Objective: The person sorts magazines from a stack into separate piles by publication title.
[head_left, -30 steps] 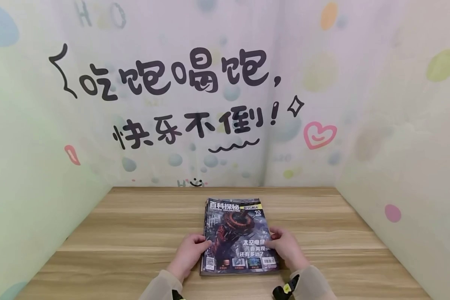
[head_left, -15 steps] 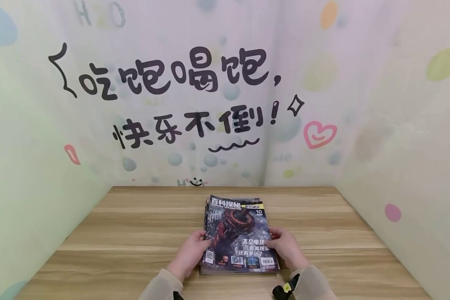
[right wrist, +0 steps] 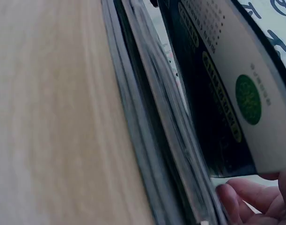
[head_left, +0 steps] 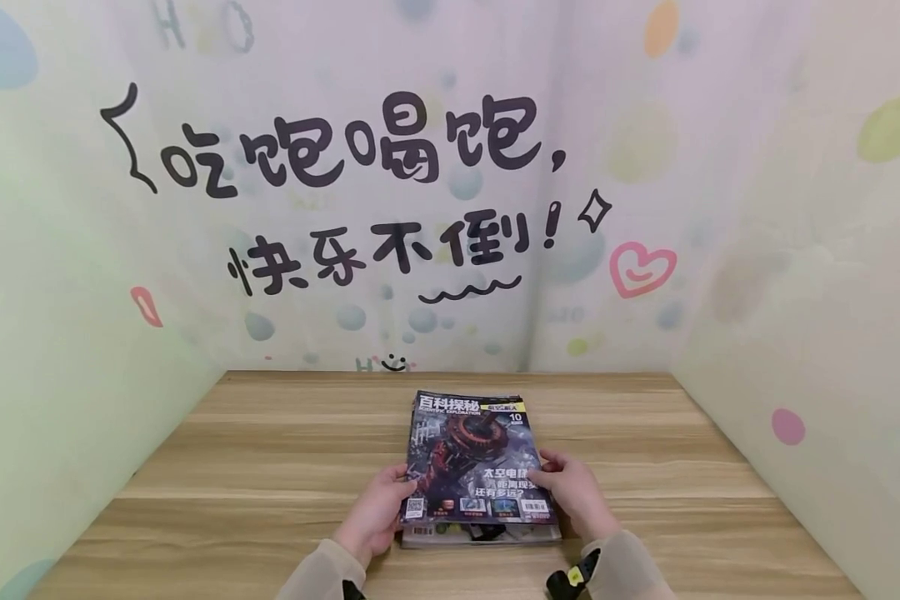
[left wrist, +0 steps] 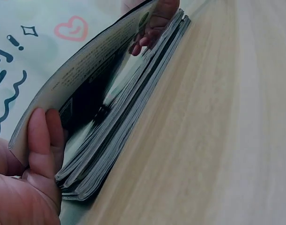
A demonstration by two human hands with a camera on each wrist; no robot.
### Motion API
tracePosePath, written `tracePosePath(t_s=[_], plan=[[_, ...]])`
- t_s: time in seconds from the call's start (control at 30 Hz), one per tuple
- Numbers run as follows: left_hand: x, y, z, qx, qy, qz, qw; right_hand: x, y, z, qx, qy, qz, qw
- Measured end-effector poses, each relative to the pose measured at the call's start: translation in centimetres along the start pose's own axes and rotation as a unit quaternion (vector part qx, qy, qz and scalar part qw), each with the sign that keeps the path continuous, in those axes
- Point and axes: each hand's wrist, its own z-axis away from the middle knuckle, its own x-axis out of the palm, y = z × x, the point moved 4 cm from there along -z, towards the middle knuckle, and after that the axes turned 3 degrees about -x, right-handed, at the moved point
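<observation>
The top magazine point(head_left: 472, 458), dark with a red ring-shaped machine on its cover, is raised and tilted over a stack of magazines point(head_left: 427, 537). My left hand point(head_left: 378, 508) holds its left edge, thumb on the cover and fingers point(left wrist: 39, 136) underneath. On the opposite edge my right hand point(head_left: 573, 492) grips in the same way, thumb on top. From the left wrist, a wedge of space shows between the lifted magazine point(left wrist: 79, 82) and the stack's page edges point(left wrist: 124, 117). The right wrist view shows a green round mark on the raised magazine's underside point(right wrist: 249, 101).
The stack lies on a wood-grain table point(head_left: 270, 442). A printed curtain wall point(head_left: 330, 333) rises behind the table, with side walls at left and right. A black wrist device point(head_left: 570, 579) sits by the right sleeve.
The top magazine has come up off the stack, its near edge rising to uncover a strip of the magazine below. Both hands have stayed at its sides, lifting slightly.
</observation>
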Motion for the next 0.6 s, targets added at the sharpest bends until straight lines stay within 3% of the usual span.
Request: tracePosePath(t_s=[0.17, 0.43, 0.6], plan=[[0.04, -0.14, -0.03, -0.008, 0.006, 0.014, 0.9999, 0.30, -0.03, 0.05, 0.014, -0.016, -0.051, 0.9985], [-0.02, 0.18, -0.06, -0.007, 0.007, 0.010, 0.9999, 0.77, 0.05, 0.29, 0.037, -0.065, -0.145, 0.9867], [-0.35, 0.61, 0.03, -0.010, 0.011, -0.032, 0.9994, 0.63, 0.19, 0.27, 0.042, -0.098, -0.163, 0.9808]])
